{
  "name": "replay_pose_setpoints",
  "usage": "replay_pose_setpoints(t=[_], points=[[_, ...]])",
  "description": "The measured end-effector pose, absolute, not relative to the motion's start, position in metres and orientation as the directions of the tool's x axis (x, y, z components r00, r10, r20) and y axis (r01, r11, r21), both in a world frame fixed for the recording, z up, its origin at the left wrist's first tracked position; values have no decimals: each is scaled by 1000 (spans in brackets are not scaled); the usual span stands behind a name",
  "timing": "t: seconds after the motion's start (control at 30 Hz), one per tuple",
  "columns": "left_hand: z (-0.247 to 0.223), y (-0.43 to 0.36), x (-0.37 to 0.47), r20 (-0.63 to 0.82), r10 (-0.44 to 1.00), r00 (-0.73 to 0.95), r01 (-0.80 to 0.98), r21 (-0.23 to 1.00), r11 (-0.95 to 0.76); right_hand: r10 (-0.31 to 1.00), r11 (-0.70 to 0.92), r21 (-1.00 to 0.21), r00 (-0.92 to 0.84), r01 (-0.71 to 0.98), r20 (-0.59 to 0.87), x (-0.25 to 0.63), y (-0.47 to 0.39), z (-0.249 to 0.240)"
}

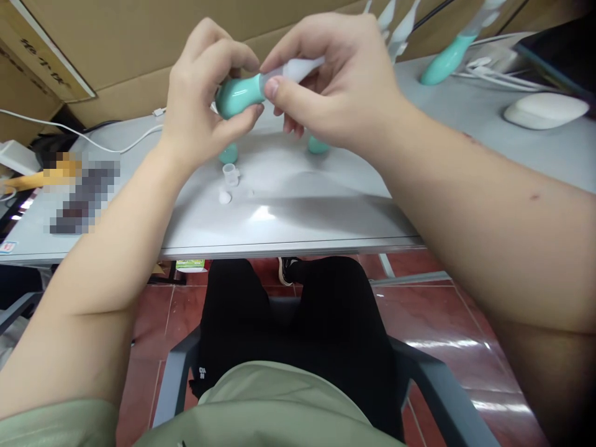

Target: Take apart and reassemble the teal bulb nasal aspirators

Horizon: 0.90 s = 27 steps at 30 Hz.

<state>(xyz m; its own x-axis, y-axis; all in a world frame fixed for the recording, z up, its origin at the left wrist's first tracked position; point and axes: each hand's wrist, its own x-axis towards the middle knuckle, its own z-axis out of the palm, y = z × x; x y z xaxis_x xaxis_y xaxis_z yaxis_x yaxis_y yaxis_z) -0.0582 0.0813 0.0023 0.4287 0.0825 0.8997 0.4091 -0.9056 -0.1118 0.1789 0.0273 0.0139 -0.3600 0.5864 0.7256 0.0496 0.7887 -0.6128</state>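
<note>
- Overhead, the left hand point(205, 93) pinches the teal bulb point(238, 94) while the right hand point(335, 81) fingers grip its white tube point(300, 67), raised above the surface point(298, 211).
- Below lie a clear cap point(230, 174), a white disc point(225, 197) and two teal bulbs; a white mouse point(544, 110) sits far right.

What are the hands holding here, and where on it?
One teal-and-white bulb tool: left hand pinches its teal bulb, right hand grips the white tube end.

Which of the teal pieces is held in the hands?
The teal bulb between left hand and right hand; the others sit on the table.
</note>
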Motion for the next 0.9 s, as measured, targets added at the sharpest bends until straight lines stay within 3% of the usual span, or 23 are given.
replay_pose_setpoints(t=[0.07,0.17,0.3,0.43,0.63,0.9], points=[[-1,97,-66,876,-29,482,396,-248,-884,629,746,-664,-369,41,684,179,29,12],[-2,102,-69,853,-45,519,363,-268,-892,644,738,-670,-376,78,666,181,31,12],[-1,86,-55,923,3,386,311,-127,-942,634,747,-661,-371,67,679,183,31,16],[-4,80,-46,927,4,374,240,-92,-966,632,719,-695,-411,-4,657,184,34,17],[-5,74,-51,869,266,417,149,224,-963,628,689,-722,-448,-58,636,185,38,17],[6,71,-55,813,344,470,162,303,-939,624,690,-721,-446,-70,641,184,31,18]])
